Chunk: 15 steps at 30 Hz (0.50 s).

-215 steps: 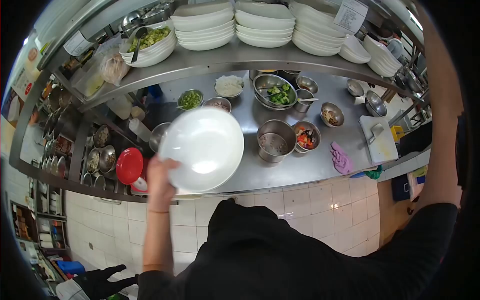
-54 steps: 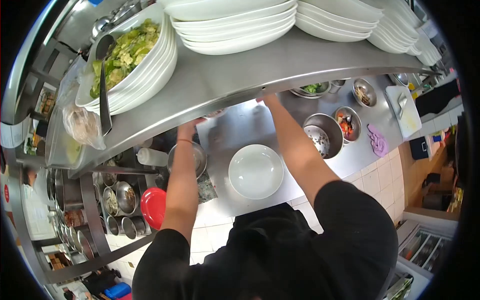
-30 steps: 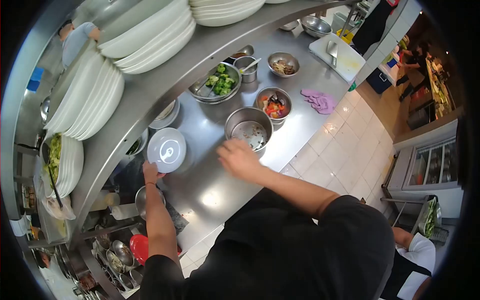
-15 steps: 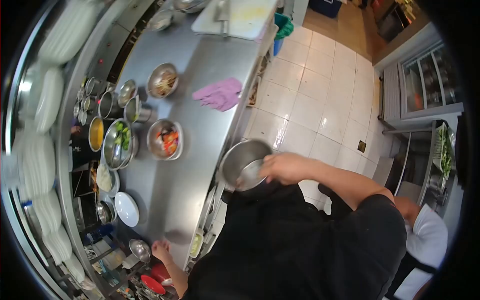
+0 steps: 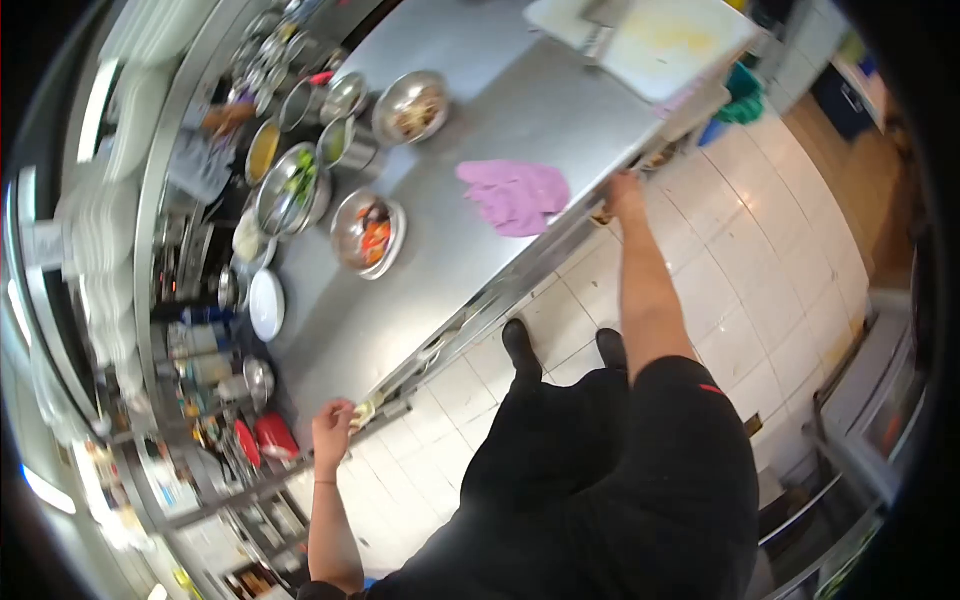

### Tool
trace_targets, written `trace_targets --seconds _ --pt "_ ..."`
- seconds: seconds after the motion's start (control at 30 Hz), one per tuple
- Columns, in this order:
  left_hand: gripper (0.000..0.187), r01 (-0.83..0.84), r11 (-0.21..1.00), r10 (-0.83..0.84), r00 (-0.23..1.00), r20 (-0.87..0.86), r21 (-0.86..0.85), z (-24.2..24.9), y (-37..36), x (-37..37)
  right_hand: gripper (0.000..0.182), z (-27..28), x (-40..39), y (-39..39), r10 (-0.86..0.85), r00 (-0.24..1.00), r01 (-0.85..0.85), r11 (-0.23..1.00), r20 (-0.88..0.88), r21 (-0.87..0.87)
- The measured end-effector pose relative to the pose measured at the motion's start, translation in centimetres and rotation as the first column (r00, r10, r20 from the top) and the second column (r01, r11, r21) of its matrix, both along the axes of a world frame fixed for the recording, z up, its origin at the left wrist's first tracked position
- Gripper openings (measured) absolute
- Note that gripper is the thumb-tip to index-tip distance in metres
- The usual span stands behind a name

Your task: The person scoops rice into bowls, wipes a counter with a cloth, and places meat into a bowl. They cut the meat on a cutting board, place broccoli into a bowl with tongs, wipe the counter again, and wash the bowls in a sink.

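Observation:
My right hand [image 5: 625, 195] reaches to the underside of the steel counter's front edge, near the shelf below. Its fingers are mostly hidden there, and what they hold, if anything, does not show. My left hand [image 5: 333, 432] hovers by the counter's near corner with nothing visible in it, fingers loosely bent and apart. Beside its fingertips is a small pale green item [image 5: 363, 412] at the edge. On the counter, a crumpled purple cloth [image 5: 515, 195] lies closest to my right hand. A metal bowl of chopped red and dark pieces [image 5: 345, 230] stands left of it.
The steel counter [image 5: 440, 250] also bears a bowl of pale strips [image 5: 412, 108], a bowl of green leaves [image 5: 290, 190], a white plate [image 5: 267, 305] and a white cutting board [image 5: 680, 45]. Stacked plates [image 5: 105, 240] line the left shelf. A green-lined bin [image 5: 742, 95] stands beyond the counter's end.
The metal pot that was by my right hand is out of view. That hand has moved forward to the counter's underside. The view has turned, and my left hand is at the counter's edge.

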<state>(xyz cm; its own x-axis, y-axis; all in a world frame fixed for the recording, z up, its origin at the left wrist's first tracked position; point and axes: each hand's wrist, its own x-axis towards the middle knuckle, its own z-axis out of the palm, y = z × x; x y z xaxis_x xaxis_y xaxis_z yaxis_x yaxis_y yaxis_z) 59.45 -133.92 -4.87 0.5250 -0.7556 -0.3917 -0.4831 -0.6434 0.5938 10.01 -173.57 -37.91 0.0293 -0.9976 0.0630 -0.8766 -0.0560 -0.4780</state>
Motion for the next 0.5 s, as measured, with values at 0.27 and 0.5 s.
trace_targets --seconds 0.27,0.5 --pt "0.068 -0.462 0.827 0.232 0.799 -0.555 -0.319 -3.7 -15.5 -6.2 0.028 25.4 4.5 7.9 0.216 0.913 -0.066 0.915 0.345 -0.398" --pt "0.055 -0.448 0.874 0.111 0.561 -0.820 -0.188 -7.9 -29.1 -1.6 0.049 20.3 21.9 4.8 0.031 0.984 -0.095 0.926 -0.178 -0.365"
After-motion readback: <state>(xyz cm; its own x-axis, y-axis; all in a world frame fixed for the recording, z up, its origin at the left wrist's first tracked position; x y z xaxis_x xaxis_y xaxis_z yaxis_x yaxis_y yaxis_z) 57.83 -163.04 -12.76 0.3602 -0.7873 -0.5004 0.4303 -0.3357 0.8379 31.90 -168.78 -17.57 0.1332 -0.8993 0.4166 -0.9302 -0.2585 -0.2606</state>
